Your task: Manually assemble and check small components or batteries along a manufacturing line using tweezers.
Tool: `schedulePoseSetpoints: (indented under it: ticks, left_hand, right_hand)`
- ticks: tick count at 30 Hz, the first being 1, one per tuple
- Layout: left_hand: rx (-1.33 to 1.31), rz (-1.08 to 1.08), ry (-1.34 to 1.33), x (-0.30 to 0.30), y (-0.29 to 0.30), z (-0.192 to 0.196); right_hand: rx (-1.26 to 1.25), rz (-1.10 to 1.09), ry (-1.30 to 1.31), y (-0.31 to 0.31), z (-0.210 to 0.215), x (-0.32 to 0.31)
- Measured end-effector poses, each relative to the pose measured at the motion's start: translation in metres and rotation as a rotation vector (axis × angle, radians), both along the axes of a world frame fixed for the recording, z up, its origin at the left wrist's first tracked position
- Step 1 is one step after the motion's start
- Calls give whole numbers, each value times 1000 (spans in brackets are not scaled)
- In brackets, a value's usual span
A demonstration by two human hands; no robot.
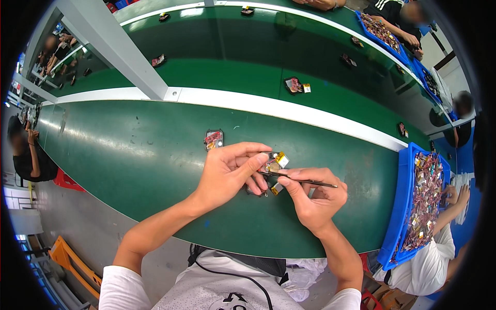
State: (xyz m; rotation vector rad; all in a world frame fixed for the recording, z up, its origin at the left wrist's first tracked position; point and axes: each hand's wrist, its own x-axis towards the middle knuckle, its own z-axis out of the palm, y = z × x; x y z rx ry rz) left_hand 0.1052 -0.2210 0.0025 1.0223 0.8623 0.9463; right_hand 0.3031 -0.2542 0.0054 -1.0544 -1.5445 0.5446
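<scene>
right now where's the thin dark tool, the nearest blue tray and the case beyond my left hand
Thin dark tool [319, 183], head view: on its shaft
Nearest blue tray [402, 201], head view: on its left wall
Case [213, 139], head view: on its reddish middle

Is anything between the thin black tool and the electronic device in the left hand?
Nothing visible: the right hand holds the thin black tool with its tip at the electronic device; contact is unclear.

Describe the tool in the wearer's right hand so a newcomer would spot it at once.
Start at the green workbench and find the wearer's right hand above it. Pinched there is a slim dark tool, one end pointing left toward the small assembly in the left hand. Its long, thin, nearly straight outline sets it apart from that compact, multicoloured assembly.
</scene>
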Motion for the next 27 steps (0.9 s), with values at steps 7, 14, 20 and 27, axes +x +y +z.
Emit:
schedulePoseSetpoints:
  ticks: [7, 14, 20, 27]
  left_hand:
    - [0, 1, -6, -1, 0, -1]
    - [49, -33, -33, -5, 2, 2]
    - [67, -25, 9, -5, 1, 0]
    - [65, -2, -3, -5, 2, 1]
  right_hand:
    - [20, 11, 3, 1, 0, -1]
    - [-2, 0, -18, 0, 2, 0]
    - [-111, -23, 16, 0, 3, -1]
    - [-83, -4, 26, 2, 4, -1]
